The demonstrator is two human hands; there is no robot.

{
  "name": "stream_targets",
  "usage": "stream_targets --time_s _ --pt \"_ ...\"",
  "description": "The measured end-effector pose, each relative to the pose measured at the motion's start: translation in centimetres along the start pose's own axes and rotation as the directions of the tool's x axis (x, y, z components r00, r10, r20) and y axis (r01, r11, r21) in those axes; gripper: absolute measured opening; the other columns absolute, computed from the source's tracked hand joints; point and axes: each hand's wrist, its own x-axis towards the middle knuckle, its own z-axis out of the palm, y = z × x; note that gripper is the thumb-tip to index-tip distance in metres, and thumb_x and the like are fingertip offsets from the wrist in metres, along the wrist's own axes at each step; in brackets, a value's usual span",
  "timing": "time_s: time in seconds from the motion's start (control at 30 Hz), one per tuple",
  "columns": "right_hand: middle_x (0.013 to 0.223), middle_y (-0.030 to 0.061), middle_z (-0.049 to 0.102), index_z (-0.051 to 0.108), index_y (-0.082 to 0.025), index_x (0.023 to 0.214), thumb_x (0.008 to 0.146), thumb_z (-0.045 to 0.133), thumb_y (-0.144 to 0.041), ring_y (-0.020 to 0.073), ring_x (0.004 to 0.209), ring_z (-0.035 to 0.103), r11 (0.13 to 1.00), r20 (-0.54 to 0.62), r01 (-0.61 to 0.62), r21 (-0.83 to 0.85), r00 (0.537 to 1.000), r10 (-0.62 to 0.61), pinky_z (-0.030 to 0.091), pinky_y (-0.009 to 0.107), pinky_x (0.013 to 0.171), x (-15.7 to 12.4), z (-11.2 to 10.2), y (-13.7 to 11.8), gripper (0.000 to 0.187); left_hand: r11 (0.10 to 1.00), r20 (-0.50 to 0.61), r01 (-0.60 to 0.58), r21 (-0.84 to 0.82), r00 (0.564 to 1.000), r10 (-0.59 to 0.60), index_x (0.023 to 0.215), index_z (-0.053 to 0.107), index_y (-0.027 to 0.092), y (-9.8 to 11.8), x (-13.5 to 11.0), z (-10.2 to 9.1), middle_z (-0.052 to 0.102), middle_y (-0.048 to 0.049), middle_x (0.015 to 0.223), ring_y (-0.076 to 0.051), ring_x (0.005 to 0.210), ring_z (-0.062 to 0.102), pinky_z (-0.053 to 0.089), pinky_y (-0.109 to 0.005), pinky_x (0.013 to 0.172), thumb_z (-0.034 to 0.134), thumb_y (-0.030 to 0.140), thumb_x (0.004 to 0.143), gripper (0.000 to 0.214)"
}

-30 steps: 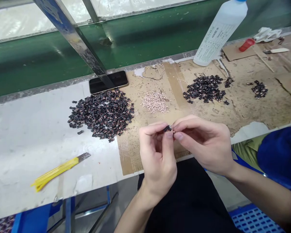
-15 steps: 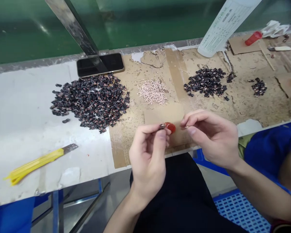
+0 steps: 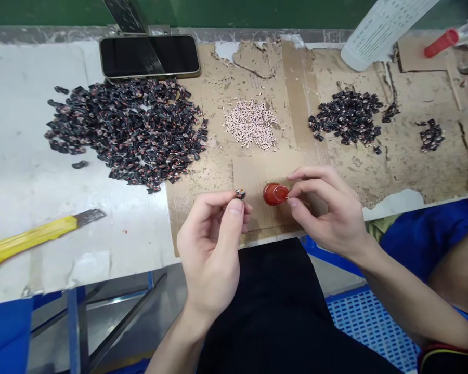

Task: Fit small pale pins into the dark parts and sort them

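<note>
1. A tiny dark piece (image 3: 241, 194) is up in the air, over the brown cardboard (image 3: 253, 179).
2. The left hand (image 3: 212, 241) holds it in a tight pinch.
3. The right hand (image 3: 327, 213) touches a red cap (image 3: 275, 194) with a narrow grip. I cannot tell if it holds the cap.
4. Farther up lie a pale pile (image 3: 250, 124) and a small dark pile (image 3: 347, 117).
5. On the white table (image 3: 19, 187) are a big dark pile (image 3: 125, 130), a phone (image 3: 149, 56) and a yellow knife (image 3: 29, 239).

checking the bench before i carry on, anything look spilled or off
One dark piece lies apart from the big dark pile on the white bench, looking strayed. The cardboard covering beside it is torn and peeling near the phone.
</note>
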Motion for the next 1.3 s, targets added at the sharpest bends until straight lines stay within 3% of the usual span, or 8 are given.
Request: stream_targets --time_s 0.3,0.43,0.57,0.63,0.7,0.8,0.9,1.3 --pt "0.114 0.0075 0.070 0.066 -0.027 0.096 0.085 0.069 -0.010 0.0283 0.106 0.068 0.999 0.014 0.016 -0.033 1.000 -0.015 0.052 0.050 0.096 0.1 -0.1 0.0 0.021 0.999 0.044 0.029 -0.024 0.999 -0.028 0.095 0.072 0.023 0.0 0.1 -0.6 0.070 -0.0002 0.080 -0.015 0.072 0.066 0.053 -0.026 0.063 0.068 0.021 0.098 0.005" --pt "0.110 0.0062 0.069 0.069 -0.028 0.093 0.089 0.069 -0.012 0.0259 0.108 0.066 0.973 -0.027 -0.123 0.193 0.991 0.131 0.052 0.046 0.099 0.1 -0.6 -0.7 0.016 0.994 0.112 0.103 -0.035 0.989 -0.099 0.090 0.073 0.022 0.3 0.1 -0.3 0.068 0.0001 0.075 -0.015 0.068 0.061 0.049 -0.026 0.060 0.068 0.019 0.097 0.009" --pt "0.106 0.0050 0.070 0.071 -0.025 0.089 0.093 0.068 -0.016 0.0217 0.101 0.069 0.786 0.042 -0.250 0.566 0.960 0.276 0.057 0.040 0.095 0.0 -1.4 -1.6 0.011 0.944 0.312 0.323 -0.071 0.906 -0.287 0.083 0.071 0.021 0.8 0.5 0.9 0.065 0.0008 0.071 -0.012 0.062 0.054 0.044 -0.024 0.057 0.065 0.020 0.096 0.014" --pt "0.105 0.0046 0.072 0.072 -0.025 0.092 0.095 0.068 -0.019 0.0207 0.100 0.070 0.673 0.108 -0.276 0.686 0.954 0.280 0.060 0.038 0.093 -0.2 -1.7 -2.0 0.008 0.902 0.409 0.424 -0.081 0.840 -0.358 0.082 0.070 0.020 1.0 0.7 1.4 0.063 0.0010 0.069 -0.011 0.061 0.051 0.041 -0.023 0.055 0.065 0.021 0.096 0.015" --pt "0.106 0.0044 0.073 0.072 -0.025 0.094 0.096 0.068 -0.019 0.0198 0.100 0.071 0.619 0.147 -0.284 0.733 0.953 0.263 0.061 0.037 0.092 -0.2 -2.0 -2.4 0.007 0.860 0.483 0.503 -0.088 0.777 -0.405 0.080 0.069 0.019 1.0 0.9 1.8 0.062 0.0007 0.068 -0.010 0.059 0.049 0.038 -0.023 0.053 0.065 0.022 0.094 0.015" --pt "0.102 0.0042 0.075 0.072 -0.024 0.091 0.095 0.070 -0.021 0.0185 0.093 0.072 0.640 0.143 -0.299 0.707 0.948 0.284 0.063 0.034 0.084 -0.2 -2.4 -3.2 0.006 0.815 0.543 0.572 -0.093 0.716 -0.440 0.076 0.068 0.019 1.0 1.0 2.1 0.061 0.0001 0.065 -0.011 0.057 0.047 0.034 -0.024 0.051 0.065 0.022 0.091 0.016" --pt "0.098 0.0038 0.075 0.071 -0.024 0.089 0.094 0.071 -0.024 0.0179 0.087 0.073 0.662 0.143 -0.321 0.677 0.940 0.310 0.064 0.032 0.077 -0.1 -2.6 -3.7 0.005 0.796 0.551 0.601 -0.067 0.688 -0.473 0.074 0.067 0.020 1.3 1.1 2.1 0.058 -0.0001 0.063 -0.012 0.055 0.045 0.031 -0.025 0.050 0.065 0.023 0.089 0.016" --pt "0.097 0.0021 0.074 0.071 -0.023 0.092 0.091 0.069 -0.009 0.0141 0.087 0.073 0.695 0.181 -0.291 0.658 0.956 0.229 0.063 0.025 0.077 0.2 -2.8 -3.8 0.014 0.789 0.582 0.610 -0.069 0.667 -0.465 0.071 0.063 0.019 1.5 0.9 2.0 0.054 0.0018 0.061 -0.011 0.054 0.042 0.030 -0.025 0.051 0.063 0.022 0.090 0.018"
